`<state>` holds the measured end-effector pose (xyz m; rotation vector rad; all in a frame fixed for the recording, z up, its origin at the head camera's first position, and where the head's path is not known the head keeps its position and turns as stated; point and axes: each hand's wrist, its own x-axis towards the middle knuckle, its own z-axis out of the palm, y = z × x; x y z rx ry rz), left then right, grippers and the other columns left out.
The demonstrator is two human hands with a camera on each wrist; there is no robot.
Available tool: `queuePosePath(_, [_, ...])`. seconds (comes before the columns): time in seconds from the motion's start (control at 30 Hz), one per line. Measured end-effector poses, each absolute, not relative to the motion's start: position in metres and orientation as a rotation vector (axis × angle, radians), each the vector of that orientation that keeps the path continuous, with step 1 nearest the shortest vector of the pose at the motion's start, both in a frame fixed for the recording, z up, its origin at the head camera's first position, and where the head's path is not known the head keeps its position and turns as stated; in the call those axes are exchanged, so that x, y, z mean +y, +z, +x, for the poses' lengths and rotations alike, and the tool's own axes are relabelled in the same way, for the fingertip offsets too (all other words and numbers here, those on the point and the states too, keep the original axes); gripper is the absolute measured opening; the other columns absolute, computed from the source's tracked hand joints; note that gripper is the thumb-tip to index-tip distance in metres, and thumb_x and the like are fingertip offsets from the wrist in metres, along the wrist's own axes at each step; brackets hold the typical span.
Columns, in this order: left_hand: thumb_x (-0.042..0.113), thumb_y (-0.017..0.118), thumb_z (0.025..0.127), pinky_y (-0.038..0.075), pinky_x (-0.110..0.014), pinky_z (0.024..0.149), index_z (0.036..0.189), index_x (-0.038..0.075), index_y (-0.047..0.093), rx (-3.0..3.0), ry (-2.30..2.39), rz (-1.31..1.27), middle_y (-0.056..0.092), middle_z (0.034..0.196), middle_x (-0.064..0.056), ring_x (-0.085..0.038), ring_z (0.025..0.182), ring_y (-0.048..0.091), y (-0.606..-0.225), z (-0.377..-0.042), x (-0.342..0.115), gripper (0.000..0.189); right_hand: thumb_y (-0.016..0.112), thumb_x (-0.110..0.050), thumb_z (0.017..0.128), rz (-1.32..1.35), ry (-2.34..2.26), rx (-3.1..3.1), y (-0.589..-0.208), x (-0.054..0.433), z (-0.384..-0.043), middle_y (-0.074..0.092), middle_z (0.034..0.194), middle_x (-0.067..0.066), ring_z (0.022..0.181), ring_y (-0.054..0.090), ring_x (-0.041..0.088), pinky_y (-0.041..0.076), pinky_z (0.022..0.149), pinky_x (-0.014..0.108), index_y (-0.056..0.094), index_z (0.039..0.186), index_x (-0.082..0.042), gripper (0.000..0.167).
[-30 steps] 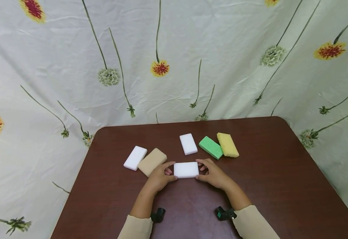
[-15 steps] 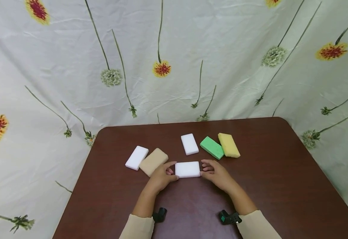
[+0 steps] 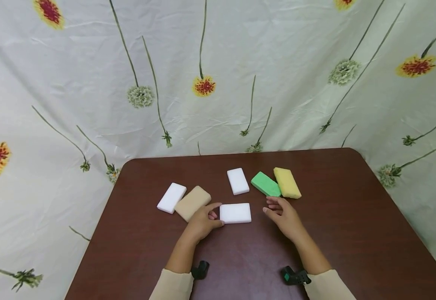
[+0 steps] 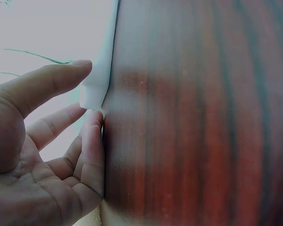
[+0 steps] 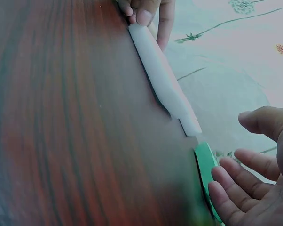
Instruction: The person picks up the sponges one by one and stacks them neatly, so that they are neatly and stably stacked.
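In the head view, a white rectangular sponge (image 3: 235, 213) lies lengthwise on the table in front of the person. My left hand (image 3: 203, 221) holds its left end, thumb at the near corner and index finger at the far one. The left wrist view has the thumb (image 4: 61, 82) against the end of this sponge (image 4: 95, 92). My right hand (image 3: 285, 216) is apart from the white sponge's right end, with loosely bent fingers and nothing in them. Its fingertips overlap the near edge of a green sponge (image 3: 265, 183) in the head view.
Behind lies another white sponge (image 3: 238, 181); a yellow sponge (image 3: 287, 182) sits against the green one. To the left, a beige sponge (image 3: 192, 203) meets a third white sponge (image 3: 171, 198). A flowered cloth (image 3: 225, 50) hangs beyond the brown table (image 3: 146, 250).
My right hand has let go of the white sponge's right end and moved right, towards the green sponge. My left hand stays at the left end.
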<state>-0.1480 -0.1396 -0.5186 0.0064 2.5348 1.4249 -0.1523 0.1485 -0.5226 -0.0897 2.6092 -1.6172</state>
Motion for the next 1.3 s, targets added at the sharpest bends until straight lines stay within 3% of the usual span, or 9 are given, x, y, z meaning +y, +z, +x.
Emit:
queuePosePath(0.33, [0.008, 0.083, 0.077, 0.045, -0.030, 0.071, 0.135, 0.012, 0.065, 2.546, 1.413, 0.017, 0.057, 0.093, -0.008, -0.017, 0.081, 0.051, -0.519, -0.149, -0.140, 0.061, 0.068, -0.031, 0.098, 0.035, -1.680, 2.642, -0.512, 0.165, -0.155, 0.062, 0.136, 0.013, 0.122, 0.058, 0.026, 0.047, 0.094, 0.021, 0.057, 0.138, -0.007, 0.048])
queuePosePath(0.63, [0.008, 0.084, 0.077, 0.045, -0.030, 0.070, 0.135, 0.011, 0.065, 2.545, 1.414, 0.028, 0.057, 0.093, -0.009, -0.017, 0.080, 0.050, -0.518, -0.149, -0.140, 0.061, 0.067, -0.028, 0.098, 0.167, -1.759, 2.672, -0.506, 0.181, -0.161, 0.056, 0.136, 0.010, 0.122, 0.056, 0.023, 0.042, 0.087, 0.007, 0.057, 0.139, -0.008, 0.046])
queuePosePath(0.87, [0.007, 0.084, 0.077, 0.045, -0.029, 0.070, 0.135, 0.010, 0.064, 2.550, 1.413, 0.035, 0.057, 0.093, -0.009, -0.017, 0.080, 0.050, -0.517, -0.148, -0.141, 0.061, 0.066, -0.036, 0.098, 0.272, -1.732, 2.705, -0.507, 0.192, -0.165, 0.050, 0.141, 0.010, 0.123, 0.056, 0.028, 0.042, 0.086, 0.011, 0.053, 0.145, -0.013, 0.054])
queuePosePath(1.13, [0.009, 0.084, 0.077, 0.045, -0.030, 0.073, 0.135, 0.012, 0.064, 2.551, 1.403, 0.037, 0.057, 0.094, -0.008, -0.017, 0.082, 0.051, -0.518, -0.148, -0.141, 0.061, 0.064, -0.047, 0.097, 0.343, -1.713, 2.669, -0.507, 0.199, -0.167, 0.037, 0.153, 0.017, 0.136, 0.044, 0.036, 0.041, 0.109, 0.048, 0.039, 0.155, -0.011, 0.072])
queuePosePath(1.3, [0.008, 0.084, 0.077, 0.045, -0.030, 0.074, 0.135, 0.011, 0.064, 2.554, 1.408, 0.053, 0.057, 0.094, -0.007, -0.017, 0.082, 0.051, -0.518, -0.148, -0.141, 0.061, 0.064, -0.051, 0.096, 0.363, -1.685, 2.655, -0.510, 0.201, -0.170, 0.031, 0.159, 0.020, 0.145, 0.037, 0.039, 0.035, 0.116, 0.052, 0.029, 0.159, -0.008, 0.084])
